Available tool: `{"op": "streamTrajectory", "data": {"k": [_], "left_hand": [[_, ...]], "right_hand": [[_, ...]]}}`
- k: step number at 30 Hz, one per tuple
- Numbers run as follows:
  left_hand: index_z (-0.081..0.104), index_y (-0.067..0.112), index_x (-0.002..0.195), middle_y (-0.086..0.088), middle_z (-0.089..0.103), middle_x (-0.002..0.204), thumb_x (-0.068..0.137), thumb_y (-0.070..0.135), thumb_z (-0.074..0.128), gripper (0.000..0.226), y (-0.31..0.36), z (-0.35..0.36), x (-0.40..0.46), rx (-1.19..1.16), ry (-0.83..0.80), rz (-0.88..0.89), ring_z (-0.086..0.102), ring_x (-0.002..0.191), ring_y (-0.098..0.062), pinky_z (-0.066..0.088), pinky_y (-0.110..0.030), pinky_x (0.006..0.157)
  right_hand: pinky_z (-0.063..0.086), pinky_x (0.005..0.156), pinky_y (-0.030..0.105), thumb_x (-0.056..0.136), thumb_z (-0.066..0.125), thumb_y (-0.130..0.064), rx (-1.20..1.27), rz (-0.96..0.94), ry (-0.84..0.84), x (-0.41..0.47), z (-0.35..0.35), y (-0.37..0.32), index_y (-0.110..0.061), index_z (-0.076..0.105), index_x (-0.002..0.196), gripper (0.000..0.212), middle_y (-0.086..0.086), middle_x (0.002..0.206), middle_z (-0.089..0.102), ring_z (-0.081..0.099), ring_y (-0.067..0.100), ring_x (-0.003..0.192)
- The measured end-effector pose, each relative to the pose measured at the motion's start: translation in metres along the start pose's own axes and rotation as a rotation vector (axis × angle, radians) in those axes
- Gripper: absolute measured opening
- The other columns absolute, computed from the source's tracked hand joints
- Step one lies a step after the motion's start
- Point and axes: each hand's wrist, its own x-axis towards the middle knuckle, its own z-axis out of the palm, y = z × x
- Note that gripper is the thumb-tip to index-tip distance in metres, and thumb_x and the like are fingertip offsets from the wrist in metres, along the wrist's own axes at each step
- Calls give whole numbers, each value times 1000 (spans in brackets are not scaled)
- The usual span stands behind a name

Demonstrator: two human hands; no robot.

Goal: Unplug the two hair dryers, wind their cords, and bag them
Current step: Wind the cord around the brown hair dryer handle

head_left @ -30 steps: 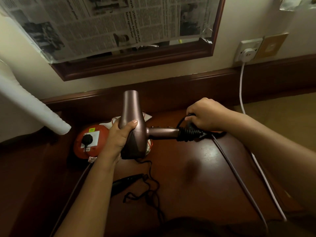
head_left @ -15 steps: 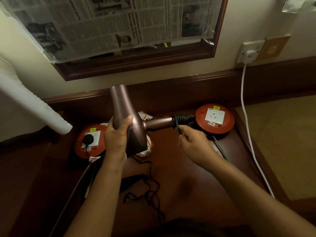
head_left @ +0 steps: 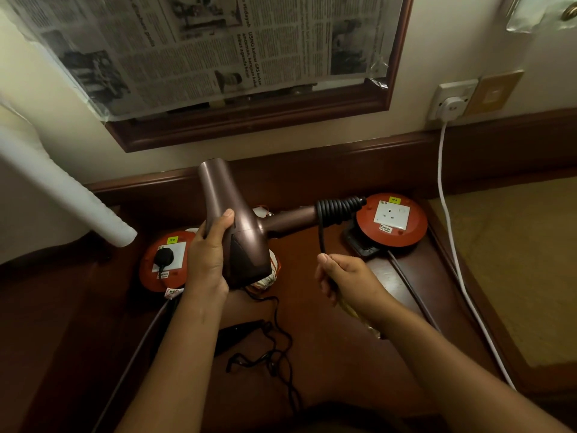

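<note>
Bench (head_left: 327, 307): dark wood, set against the wall under a newspaper-covered frame (head_left: 218, 51); it carries both reels and the loose cords.
Hair dryer (head_left: 237, 223): held above the bench, barrel pointing up and away, handle running out to the right, so its long axis lies left to right across the view.
Left hand (head_left: 209, 257): grip closed round the dryer's body, thumb on the barrel.
Right hand (head_left: 343, 276): below and slightly right of the handle's end, nearer the free cord; grip pinched on the cord.
Cord (head_left: 321, 242): black; several turns already sit coiled on the handle's end, and one strand drops straight down from the coil to the right hand.
Coming move, as I judge it: another turn, carrying the strand up and over the handle.
Right reel (head_left: 406, 229): red, socket free, just behind the handle's tip; it may crowd the loop.
Left reel (head_left: 156, 264): red, a black plug (head_left: 164, 255) seated in its socket.
Second dryer (head_left: 240, 331): dark shape lying on the bench by a tangled cord, apparently not yet wound.
White cable (head_left: 449, 245): runs from the wall socket down the right side, well apart.
</note>
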Motion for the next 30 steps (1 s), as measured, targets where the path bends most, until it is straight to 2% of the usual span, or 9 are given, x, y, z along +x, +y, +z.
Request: {"op": "streamTrajectory", "data": {"k": [4, 8, 10, 13, 17, 20, 23, 27, 30], "left_hand": [[64, 12, 114, -5, 72, 89, 65, 38, 75, 57, 5, -1, -1, -64, -43, -81, 70, 72, -19, 56, -29, 60], [64, 12, 104, -4, 72, 78, 72, 36, 71, 40, 10, -3, -3, -68, -80, -112, 69, 61, -16, 55, -25, 52], [64, 12, 98, -2, 72, 70, 83, 35, 65, 28, 11, -5, -4, -91, -117, -146, 68, 56, -14, 54, -24, 49], [62, 11, 98, -2, 71, 67, 88, 35, 57, 26, 16, -8, -4, -136, -198, -178, 67, 54, -14, 54, -23, 48], [62, 7, 104, -5, 72, 74, 77, 36, 63, 40, 21, -12, -2, -123, -252, -185, 68, 58, -16, 55, -25, 50], [64, 8, 101, -6, 72, 74, 70, 37, 64, 43, 20, -15, 0, -112, -258, -196, 68, 58, -16, 56, -25, 51], [64, 9, 96, -5, 72, 71, 73, 36, 62, 36, 17, -17, 1, -93, -281, -212, 68, 56, -15, 56, -25, 50], [63, 9, 99, -5, 72, 71, 80, 35, 60, 32, 19, -17, 3, -6, -318, -212, 68, 55, -15, 55, -24, 48], [62, 9, 105, -7, 73, 74, 71, 37, 65, 44, 22, -17, 5, 103, -337, -205, 69, 58, -17, 55, -25, 50]], "right_hand": [[47, 64, 23, 100, 41, -22, 27, -34, -82, 5, -1, 0, -8, 59, 86, 28, 6, 71, 58, 55, 16, 68], [49, 76, 43, 99, 45, -24, -87, -57, -77, 16, -6, 4, -5, 59, 85, 27, 11, 78, 60, 58, 24, 75], [49, 72, 40, 98, 46, -29, -111, -23, -101, 19, -10, 3, -7, 58, 81, 30, 9, 75, 59, 57, 22, 71], [46, 61, 31, 94, 45, -40, -34, 39, -178, 24, -21, 9, -12, 50, 73, 35, -2, 63, 52, 51, 15, 58], [34, 50, 27, 86, 47, -48, 35, 77, -191, 34, -39, 16, -15, 43, 68, 38, 0, 57, 37, 36, 14, 49], [35, 50, 27, 89, 49, -42, 94, 64, -248, 38, -50, 12, -14, 47, 66, 37, 6, 60, 33, 35, 16, 50], [37, 55, 28, 94, 49, -32, 64, 61, -294, 43, -64, 7, -12, 55, 73, 29, 7, 64, 42, 41, 17, 55], [41, 59, 26, 94, 49, -8, -95, 83, -293, 50, -86, -7, -6, 59, 93, 10, 6, 73, 53, 49, 13, 61], [47, 60, 33, 92, 53, -7, -314, 9, -349, 56, -93, -25, -7, 62, 93, 10, 14, 81, 63, 58, 26, 66]]}}
